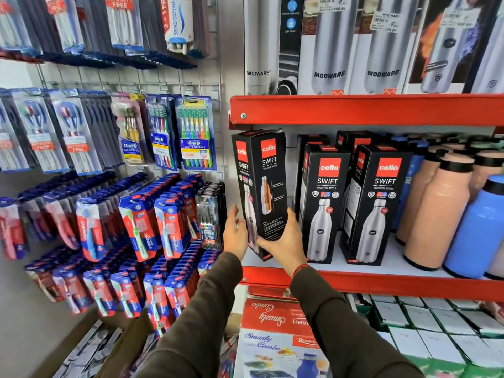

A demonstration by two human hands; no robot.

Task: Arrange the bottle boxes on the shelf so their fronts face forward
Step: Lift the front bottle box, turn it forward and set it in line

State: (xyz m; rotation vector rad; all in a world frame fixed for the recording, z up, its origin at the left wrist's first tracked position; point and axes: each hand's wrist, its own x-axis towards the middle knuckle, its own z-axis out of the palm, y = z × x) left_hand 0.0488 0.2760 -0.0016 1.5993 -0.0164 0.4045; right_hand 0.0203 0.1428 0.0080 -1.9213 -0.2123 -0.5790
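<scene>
A tall black Cello Swift bottle box (pixel 261 186) stands at the left end of the red shelf (pixel 381 283), turned so a side panel with an orange bottle faces me and its front points left. My right hand (pixel 283 241) grips its lower right side. My left hand (pixel 236 233) rests against its lower left edge, fingers spread. Two more Cello boxes (pixel 324 203) (pixel 377 205) stand to the right with their fronts forward; further black boxes sit behind them.
Peach bottles (pixel 433 214) and blue bottles (pixel 477 230) fill the shelf's right part. Modware boxes (pixel 330 45) stand on the shelf above. Toothbrush packs (pixel 152 219) hang on a wire rack to the left. Red combo boxes (pixel 275 336) lie below.
</scene>
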